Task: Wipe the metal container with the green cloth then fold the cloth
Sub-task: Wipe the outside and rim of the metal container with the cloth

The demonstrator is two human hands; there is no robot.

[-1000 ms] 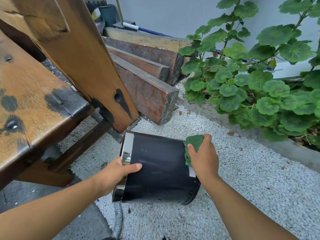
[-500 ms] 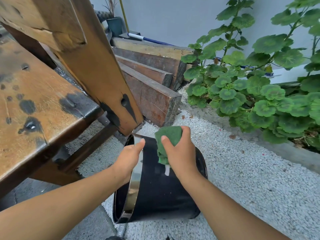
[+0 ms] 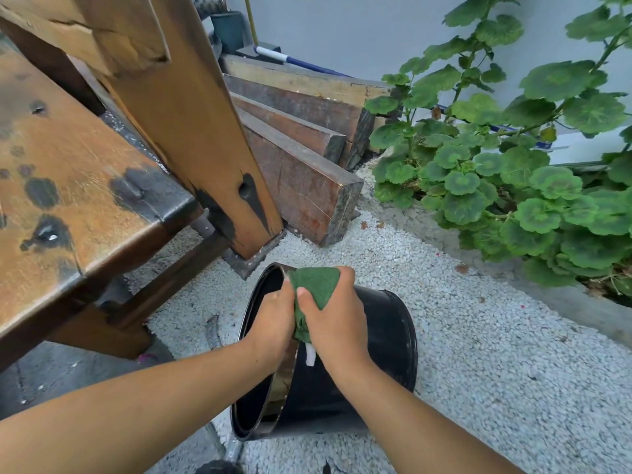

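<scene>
A black metal container (image 3: 383,340) with a shiny rim lies on its side on the white gravel, its mouth turned left. Both hands meet above its upper rim. My right hand (image 3: 333,323) grips the bunched green cloth (image 3: 316,285), whose white tag hangs below the hand. My left hand (image 3: 273,319) closes its fingers on the cloth's left edge, right beside the right thumb. Part of the cloth is hidden between the two hands.
A stained wooden bench (image 3: 85,172) and its slanted leg (image 3: 201,131) stand close on the left. Stacked timber beams (image 3: 301,159) lie behind. A leafy green plant (image 3: 513,172) in a concrete-edged bed fills the right. White gravel (image 3: 478,354) covers the ground.
The right hand carried the cloth from the container's side up to its rim. The left hand left the rim and took hold of the cloth. The container's mouth turned more toward me.
</scene>
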